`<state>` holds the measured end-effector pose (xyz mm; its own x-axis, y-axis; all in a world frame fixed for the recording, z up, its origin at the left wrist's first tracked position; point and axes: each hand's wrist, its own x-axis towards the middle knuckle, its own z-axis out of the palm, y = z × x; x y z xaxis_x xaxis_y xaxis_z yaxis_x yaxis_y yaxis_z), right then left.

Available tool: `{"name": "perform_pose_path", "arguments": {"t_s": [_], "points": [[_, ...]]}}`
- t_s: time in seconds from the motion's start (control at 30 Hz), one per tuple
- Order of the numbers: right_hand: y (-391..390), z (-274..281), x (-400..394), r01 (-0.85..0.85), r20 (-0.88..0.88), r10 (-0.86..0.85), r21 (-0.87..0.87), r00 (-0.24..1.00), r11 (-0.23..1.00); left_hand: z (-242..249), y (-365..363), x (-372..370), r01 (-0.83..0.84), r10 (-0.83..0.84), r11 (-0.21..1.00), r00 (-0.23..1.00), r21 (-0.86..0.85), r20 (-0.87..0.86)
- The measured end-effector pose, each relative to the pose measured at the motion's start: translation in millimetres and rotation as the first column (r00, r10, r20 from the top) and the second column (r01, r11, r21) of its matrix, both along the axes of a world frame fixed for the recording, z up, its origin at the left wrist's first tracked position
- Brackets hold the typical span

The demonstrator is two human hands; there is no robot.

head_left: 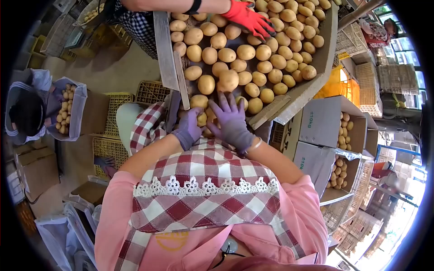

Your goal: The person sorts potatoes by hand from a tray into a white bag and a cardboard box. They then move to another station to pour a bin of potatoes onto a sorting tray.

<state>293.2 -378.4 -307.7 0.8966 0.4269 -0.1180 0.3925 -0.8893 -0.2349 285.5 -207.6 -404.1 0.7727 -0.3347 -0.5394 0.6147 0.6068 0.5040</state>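
At the near, narrow end of a wooden sorting table, my left hand in a purple glove is closed around a yellow potato. Beside it, my right hand, also in a purple glove, rests with fingers spread over the potatoes at the table's mouth. Its fingertips are close to a larger potato. What lies under the right palm is hidden. Many more loose potatoes cover the table beyond both hands.
Another person's red-gloved hand reaches onto the potatoes from the far left. Cardboard boxes of potatoes stand at the right. A lined box of potatoes and yellow crates are at the left. Wooden boards edge the table.
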Motion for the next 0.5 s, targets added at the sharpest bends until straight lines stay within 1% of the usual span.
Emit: {"name": "perform_pose_path", "arguments": {"t_s": [0.03,0.07,0.1,0.13,0.17,0.2,0.23,0.27,0.3,0.33,0.37,0.4,0.43,0.47,0.5], "points": [[-2,13,2,0.066,-0.013,-0.066,0.055,0.998,0.996,-2,2,-3,0.012,-0.011,1.000,1.000,-0.008,0.024],[-10,19,9,0.114,0.153,-0.126,0.084,0.980,0.990,-4,5,-5,0.023,-0.022,1.000,0.999,-0.015,0.047],[-19,23,23,0.160,0.313,-0.191,0.122,0.931,0.980,-5,7,-7,0.035,-0.033,0.999,0.997,-0.023,0.071],[-24,25,43,0.273,0.319,-0.340,0.235,0.885,0.933,21,-3,-6,0.026,-0.031,0.997,0.997,0.070,0.074],[-24,27,55,0.429,0.206,-0.486,0.270,0.849,0.862,45,-6,0,0.015,-0.014,1.000,0.998,0.018,-0.058],[-22,24,57,0.409,0.042,-0.421,0.163,0.906,0.898,69,-8,6,-0.013,0.007,1.000,0.981,-0.028,-0.193],[-16,20,57,0.370,-0.131,-0.360,0.064,0.924,0.927,77,-10,8,0.013,-0.026,0.998,0.975,-0.061,-0.220],[-7,21,46,0.212,-0.132,-0.213,-0.017,0.968,0.977,82,-11,12,0.035,-0.057,0.995,0.968,-0.095,-0.243],[-8,28,30,0.174,-0.092,-0.162,0.154,0.983,0.973,84,-13,13,0.053,-0.088,0.990,0.959,-0.131,-0.271],[-21,33,29,0.144,0.067,-0.179,0.356,0.982,0.923,81,-12,14,0.011,-0.071,0.975,0.962,-0.222,-0.264],[-45,41,28,0.076,0.221,-0.225,0.534,0.949,0.842,84,-12,13,-0.022,-0.036,0.982,0.954,-0.187,-0.299],[-69,71,20,0.180,0.394,-0.396,0.483,0.829,0.857,90,-14,15,-0.043,-0.009,0.987,0.946,-0.154,-0.323],[-114,79,23,0.182,0.500,-0.505,0.560,0.704,0.808,95,-20,20,-0.050,0.004,0.990,0.943,-0.130,-0.332],[-168,74,13,0.321,0.560,-0.677,0.606,0.478,0.728,83,-17,23,0.016,-0.069,0.986,0.946,-0.168,-0.316],[-223,84,-4,0.458,0.709,-0.652,0.501,0.269,0.734,75,-18,25,0.041,-0.107,0.973,0.954,-0.229,-0.281]]}}
